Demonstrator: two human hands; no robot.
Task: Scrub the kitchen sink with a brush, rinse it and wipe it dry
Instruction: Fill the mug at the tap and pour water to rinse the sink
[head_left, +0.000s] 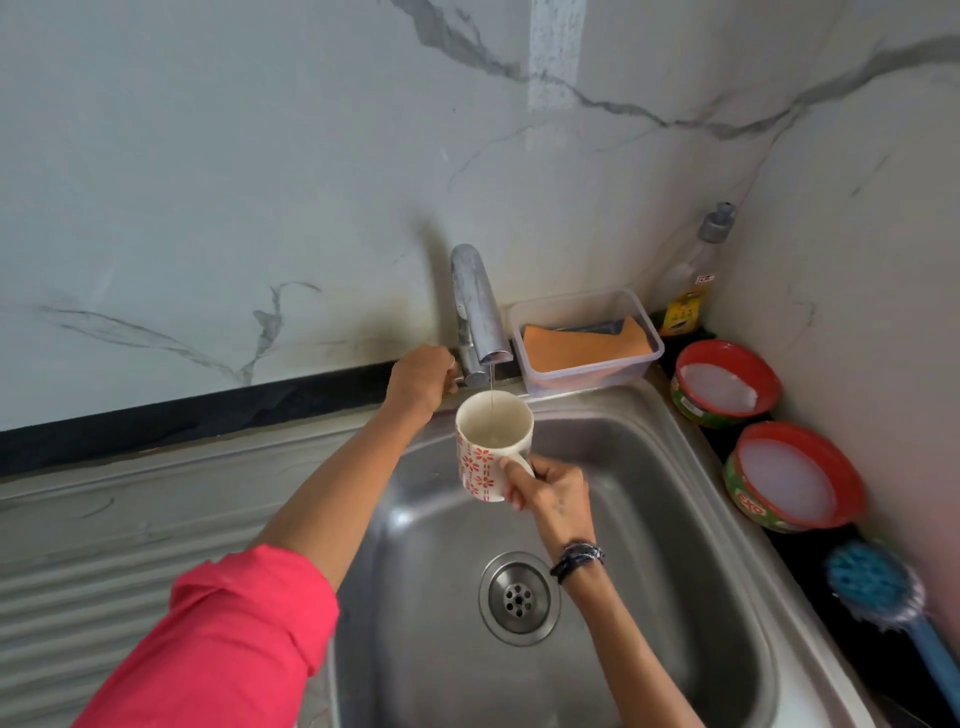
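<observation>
My right hand grips the handle of a white mug patterned with red flowers, fingers curled round the handle and thumb on top; I hold it upright over the back of the stainless steel sink, directly below the spout of the chrome tap; a thin stream of water falls from the spout into the mug. My left hand reaches to the tap's base on its left side, fingers curled round what seems to be the tap's lever, though the lever itself is mostly hidden behind my knuckles; my left arm wears a pink sleeve, and a dark beaded bracelet sits on my right wrist. The sink basin lies beneath both arms, its round drain strainer near the middle; the ribbed drainboard runs off to the left. The blue scrubbing brush lies on the dark counter strip to the right of the sink, bristle head towards the wall, handle running to the lower right corner; neither hand touches it. Behind the sink's right corner stands a clear plastic tub holding an orange cloth; a bottle with a yellow label stands in the corner beside it; two red-rimmed round tubs of white paste sit along the right edge, between the clear tub and the brush.
</observation>
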